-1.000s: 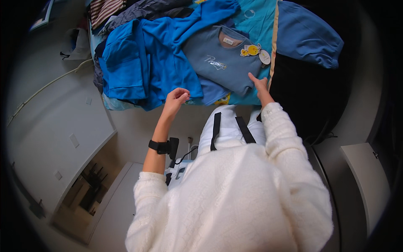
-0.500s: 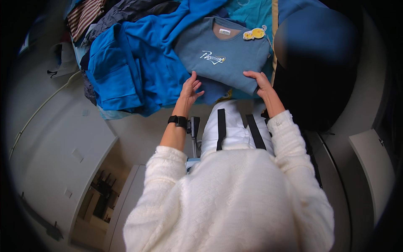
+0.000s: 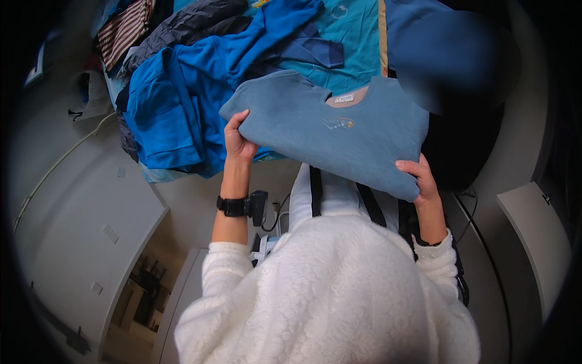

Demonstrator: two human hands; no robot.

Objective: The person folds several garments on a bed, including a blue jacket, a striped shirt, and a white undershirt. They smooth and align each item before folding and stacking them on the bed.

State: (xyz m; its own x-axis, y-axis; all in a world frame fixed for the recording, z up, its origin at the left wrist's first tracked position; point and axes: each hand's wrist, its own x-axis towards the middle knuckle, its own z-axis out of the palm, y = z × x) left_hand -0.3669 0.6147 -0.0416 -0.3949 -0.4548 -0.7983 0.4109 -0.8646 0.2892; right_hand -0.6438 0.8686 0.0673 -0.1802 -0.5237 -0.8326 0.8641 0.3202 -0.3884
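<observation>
A folded grey-blue sweatshirt (image 3: pixel 339 145) hangs between my two hands, held up off the bed and over my lap. Its neckline with a pale label is at the far side, and a small embroidered mark shows on its chest. My left hand (image 3: pixel 238 138) grips the left edge, fingers underneath and thumb on top. At the near right corner my right hand (image 3: pixel 421 178) pinches the cloth, its other fingers mostly hidden beneath. Left of the sweatshirt, a bright blue garment (image 3: pixel 163 115) lies spread on the bed.
The bed has a teal sheet (image 3: pixel 357 36). Dark grey clothing (image 3: pixel 182 30) and a striped red-and-white garment (image 3: pixel 124 36) are heaped at the far left. A dark blue rounded shape (image 3: pixel 448 54), blurred, stands at the right. A pale cable (image 3: pixel 60 155) runs along the left.
Both hands have lifted the sweatshirt off the bed and brought it nearer. My left hand, open before, now grips its left edge. The yellow animal-shaped piece no longer shows on it.
</observation>
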